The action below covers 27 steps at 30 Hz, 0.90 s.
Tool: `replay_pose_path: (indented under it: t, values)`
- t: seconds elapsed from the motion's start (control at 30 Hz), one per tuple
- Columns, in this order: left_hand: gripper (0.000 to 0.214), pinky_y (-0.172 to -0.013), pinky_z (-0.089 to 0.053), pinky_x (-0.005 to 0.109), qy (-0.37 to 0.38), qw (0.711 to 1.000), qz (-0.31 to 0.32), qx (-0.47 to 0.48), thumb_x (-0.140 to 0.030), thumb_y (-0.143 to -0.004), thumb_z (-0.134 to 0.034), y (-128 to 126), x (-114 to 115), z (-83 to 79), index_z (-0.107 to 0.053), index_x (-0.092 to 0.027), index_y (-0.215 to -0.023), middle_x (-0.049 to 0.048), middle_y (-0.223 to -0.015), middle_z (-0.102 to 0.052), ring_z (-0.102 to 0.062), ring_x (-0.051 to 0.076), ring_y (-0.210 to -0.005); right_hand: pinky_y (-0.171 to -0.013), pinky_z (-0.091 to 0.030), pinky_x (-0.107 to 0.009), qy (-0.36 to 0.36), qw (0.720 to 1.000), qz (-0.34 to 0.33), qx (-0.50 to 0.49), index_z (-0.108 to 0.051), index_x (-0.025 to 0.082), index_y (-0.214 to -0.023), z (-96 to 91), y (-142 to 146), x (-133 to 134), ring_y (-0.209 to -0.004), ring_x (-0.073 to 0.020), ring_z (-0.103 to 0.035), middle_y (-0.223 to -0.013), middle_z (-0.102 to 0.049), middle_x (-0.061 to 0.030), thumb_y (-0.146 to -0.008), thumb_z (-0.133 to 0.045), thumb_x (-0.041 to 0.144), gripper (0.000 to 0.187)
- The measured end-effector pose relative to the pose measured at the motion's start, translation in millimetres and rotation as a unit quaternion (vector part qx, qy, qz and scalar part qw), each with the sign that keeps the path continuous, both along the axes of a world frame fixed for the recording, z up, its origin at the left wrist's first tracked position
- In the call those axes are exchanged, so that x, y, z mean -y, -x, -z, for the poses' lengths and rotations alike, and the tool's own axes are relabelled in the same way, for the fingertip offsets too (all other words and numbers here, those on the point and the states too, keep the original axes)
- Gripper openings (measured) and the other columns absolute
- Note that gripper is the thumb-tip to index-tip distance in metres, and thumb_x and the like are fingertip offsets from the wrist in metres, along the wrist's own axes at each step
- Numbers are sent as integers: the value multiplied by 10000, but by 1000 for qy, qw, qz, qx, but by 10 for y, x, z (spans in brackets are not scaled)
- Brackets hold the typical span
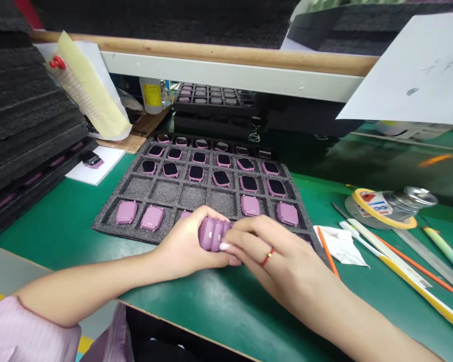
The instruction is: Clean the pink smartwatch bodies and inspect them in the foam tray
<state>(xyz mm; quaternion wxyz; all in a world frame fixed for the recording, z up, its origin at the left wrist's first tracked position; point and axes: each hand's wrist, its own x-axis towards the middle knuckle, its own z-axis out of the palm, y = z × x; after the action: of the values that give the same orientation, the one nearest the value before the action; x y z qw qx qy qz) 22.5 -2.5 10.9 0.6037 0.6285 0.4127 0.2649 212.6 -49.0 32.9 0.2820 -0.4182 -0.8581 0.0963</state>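
A short row of purple smartwatch cases (212, 234), pressed face to face, is gripped in my left hand (192, 241) above the front edge of a foam tray. My right hand (274, 246) has its fingers closed at the right end of that row. A small white piece (225, 246) shows at its fingertips, touching the cases; its kind is unclear. Behind my hands, the dark foam tray (130, 232) carries watches with black screens upward (196, 173) in its far rows. Purple cases lie back up in the nearer row, such as one watch case (152, 217). My hands hide part of that row.
On the right lie a glass bottle with yellow tape (377, 206), a toothbrush (400, 271), a metal ruler (434, 256) and white tissue (342, 245). Stacked foam trays (18, 125) rise at the left. A shelf edge (226, 75) spans overhead. One watch (91, 159) sits on a white pad.
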Motion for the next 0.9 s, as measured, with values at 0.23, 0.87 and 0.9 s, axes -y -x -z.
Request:
replay_pose_path:
  t: [0.23,0.87,0.9]
  values:
    - [530,-775,-508,324,-2,1000,-5,-3,-217,-562,-888,-14,-4,-4,-575,-207,-989,1,-954,-706,-647,183,-854,-657,-550,-235,78,997,2,-22,-645,221,-907,-11,11,-20,-789,-131,-658,-915,-684,-27,-1022,-448,125,247]
    - [573,-777,-500,339,3,1000,-9,-27,-346,-569,-918,-11,2,0,-561,-206,-995,-4,-914,-679,-633,188,-840,-818,-590,-285,-75,997,12,-31,-638,213,-1083,-34,-114,-85,-897,-159,-687,-1001,-697,-45,-938,-655,141,163]
    - [570,-788,-502,344,1,1000,-10,-25,-341,-566,-917,-11,1,2,-565,-205,-992,5,-933,-687,-638,195,-856,-822,-588,-283,-60,998,4,-30,-638,207,-1081,-59,-110,-62,-901,-160,-688,-1003,-697,-47,-936,-659,150,157]
